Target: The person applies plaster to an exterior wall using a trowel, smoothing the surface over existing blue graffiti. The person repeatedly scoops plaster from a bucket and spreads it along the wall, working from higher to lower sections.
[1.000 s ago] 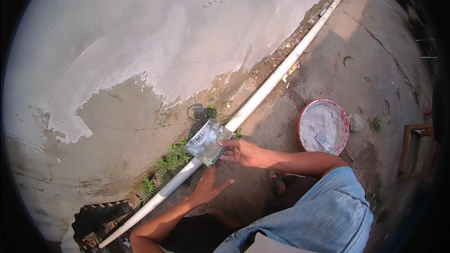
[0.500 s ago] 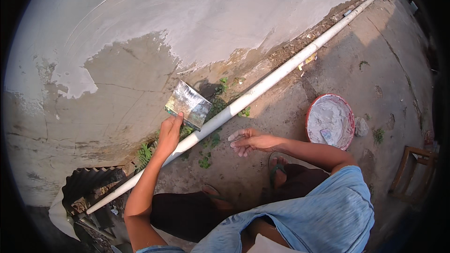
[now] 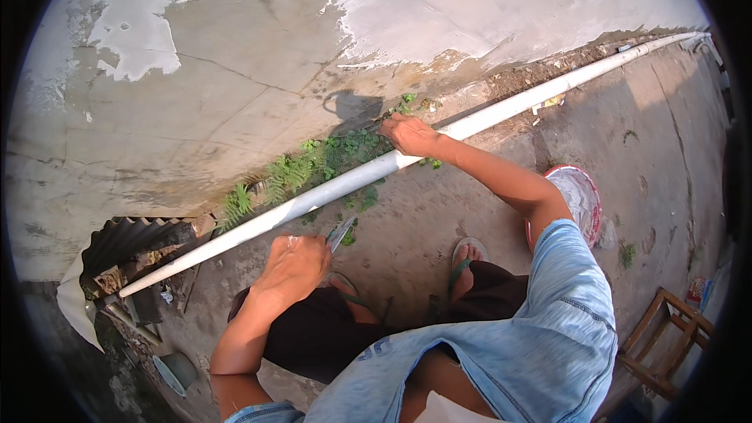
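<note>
My left hand (image 3: pixel 293 268) is closed around a flat, wide scraper (image 3: pixel 341 233), seen nearly edge-on above the ground on the near side of the pipe. Beyond the long white pipe (image 3: pixel 368 173), my right hand (image 3: pixel 412 135) is among the green weeds (image 3: pixel 345 153) at the foot of the wall. Its fingers are bent and closed; what is between them is hidden by the hand. The wall (image 3: pixel 235 47) carries pale wet-looking plaster on its upper part and right side, with a bare grey-brown patch lower down.
A red-rimmed tub (image 3: pixel 597 215) of whitish paste stands at the right, partly behind my right arm. Farther right lies a wooden frame (image 3: pixel 666 345). Corrugated sheet (image 3: pixel 117 247) and rubble sit at the left end of the pipe, with a grey-green bucket (image 3: pixel 176 372) nearer.
My right hand has gone forward across the pipe to the weeds. My left hand has drawn back from the wall, lowering and turning the scraper edge-on. The view has shifted.
</note>
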Demonstrator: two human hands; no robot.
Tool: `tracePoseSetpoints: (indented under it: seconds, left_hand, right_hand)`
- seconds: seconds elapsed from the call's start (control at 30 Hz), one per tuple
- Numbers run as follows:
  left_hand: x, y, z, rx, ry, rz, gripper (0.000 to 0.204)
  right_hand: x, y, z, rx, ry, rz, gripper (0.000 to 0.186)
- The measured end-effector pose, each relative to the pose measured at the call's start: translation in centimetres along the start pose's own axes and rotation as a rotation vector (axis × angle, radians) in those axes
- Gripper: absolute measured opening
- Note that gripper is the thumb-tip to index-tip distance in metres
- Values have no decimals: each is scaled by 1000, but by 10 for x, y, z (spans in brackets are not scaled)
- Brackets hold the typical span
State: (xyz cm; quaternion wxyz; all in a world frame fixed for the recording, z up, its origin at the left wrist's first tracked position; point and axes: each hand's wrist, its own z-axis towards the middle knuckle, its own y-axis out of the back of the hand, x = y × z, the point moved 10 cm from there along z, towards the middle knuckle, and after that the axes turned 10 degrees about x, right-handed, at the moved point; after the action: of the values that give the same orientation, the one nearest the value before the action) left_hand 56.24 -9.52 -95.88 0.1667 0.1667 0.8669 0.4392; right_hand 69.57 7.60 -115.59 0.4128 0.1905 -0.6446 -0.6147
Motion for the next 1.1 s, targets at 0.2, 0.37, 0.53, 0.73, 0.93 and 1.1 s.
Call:
tracePoseSetpoints:
  seconds: [0.2,0.37,0.53,0.73,0.93,1.1]
  left_hand:
    - [10,-13,10,-35,-94,34,21]
    - [-5,-6,-4,-62,-171,29,12]
    - [-12,-8,-4,-105,-172,53,11]
    - [-13,-5,-6,-64,-158,42,15]
    - [-15,-5,-9,-78,-165,81,10]
    - [-12,-9,-5,-62,-170,46,9]
  right_hand:
    - [-30,-77,51,351,-225,-506,23]
    - [-43,-79,46,423,-279,-631,15]
    - [-64,-85,42,215,-371,-575,4]
    - [-70,-96,45,295,-390,-503,8]
    - [-76,-99,44,395,-402,-342,14]
    - [-91,-86,37,484,-490,-72,23]
